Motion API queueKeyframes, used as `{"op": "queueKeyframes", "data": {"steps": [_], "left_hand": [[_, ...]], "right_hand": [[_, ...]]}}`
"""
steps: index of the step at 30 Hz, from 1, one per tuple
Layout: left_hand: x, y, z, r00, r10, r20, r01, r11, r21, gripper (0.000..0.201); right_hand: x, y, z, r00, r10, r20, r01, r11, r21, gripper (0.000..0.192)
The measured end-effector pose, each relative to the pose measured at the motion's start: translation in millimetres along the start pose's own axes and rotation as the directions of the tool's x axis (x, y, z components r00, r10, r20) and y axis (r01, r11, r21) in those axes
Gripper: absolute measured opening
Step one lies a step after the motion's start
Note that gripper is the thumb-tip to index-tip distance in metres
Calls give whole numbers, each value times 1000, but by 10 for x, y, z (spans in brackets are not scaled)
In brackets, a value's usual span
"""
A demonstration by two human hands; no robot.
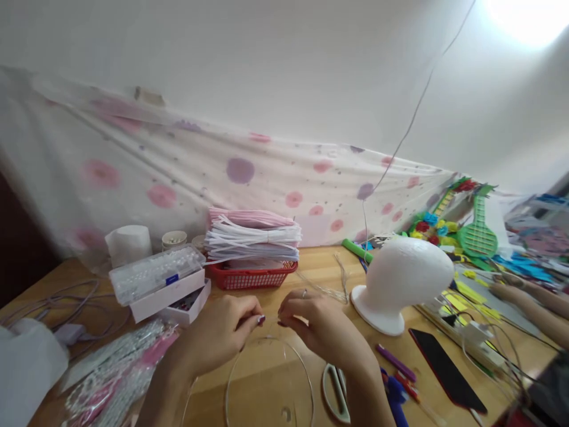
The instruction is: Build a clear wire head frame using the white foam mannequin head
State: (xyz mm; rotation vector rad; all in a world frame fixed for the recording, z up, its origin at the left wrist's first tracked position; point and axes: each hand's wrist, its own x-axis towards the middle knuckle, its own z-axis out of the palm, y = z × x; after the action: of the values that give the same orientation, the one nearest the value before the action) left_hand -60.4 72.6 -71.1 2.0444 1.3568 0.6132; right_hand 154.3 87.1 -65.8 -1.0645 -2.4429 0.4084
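My left hand (224, 326) is closed in a pinch, thumb against the fingers. A small pale spot shows at its fingertips; whether that is a nail or a held bit, I cannot tell. Facing it across a small gap, my right hand (313, 317) is also pinched, with a ring on one finger. Anything between its fingers is too thin or hidden to name. Below both hands, a thin wire loop (227, 385) curves above or on the wooden table (262, 409). Scissors (331, 391) with pale handles lie partly hidden beside my right forearm.
A white foam head (406, 279) stands at right, near a phone (447, 367), a purple pen-like tool (395, 362) and a power strip (480, 350). A red basket (253, 277) with pipe cleaners, a bead box (155, 273) and bagged beads (120, 373) are left. Another person's hands (511, 290) work far right.
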Motion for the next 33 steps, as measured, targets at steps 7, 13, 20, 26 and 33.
{"op": "queueKeyframes", "data": {"steps": [7, 13, 20, 26, 33], "left_hand": [[-10, -207, -17, 997, -38, 69, 42, 998, -53, 24], [-197, -27, -65, 1000, 8, 28, -7, 999, -36, 25], [-346, 117, -126, 994, 106, -21, -106, 994, 3, 27], [-416, 57, -126, 996, 65, -65, -68, 996, -56, 26], [-412, 48, -86, 989, 78, -128, -91, 991, -101, 20]], "right_hand": [[49, 59, 79, 987, -152, 46, 147, 984, 104, 20], [-57, -113, -35, 976, -215, 26, 214, 976, 29, 22], [-215, -272, -132, 960, -281, -11, 281, 958, 49, 21], [-233, -252, -158, 970, -234, -64, 236, 971, 33, 16], [-220, -238, -170, 976, -117, -184, 115, 993, -25, 13]]}}
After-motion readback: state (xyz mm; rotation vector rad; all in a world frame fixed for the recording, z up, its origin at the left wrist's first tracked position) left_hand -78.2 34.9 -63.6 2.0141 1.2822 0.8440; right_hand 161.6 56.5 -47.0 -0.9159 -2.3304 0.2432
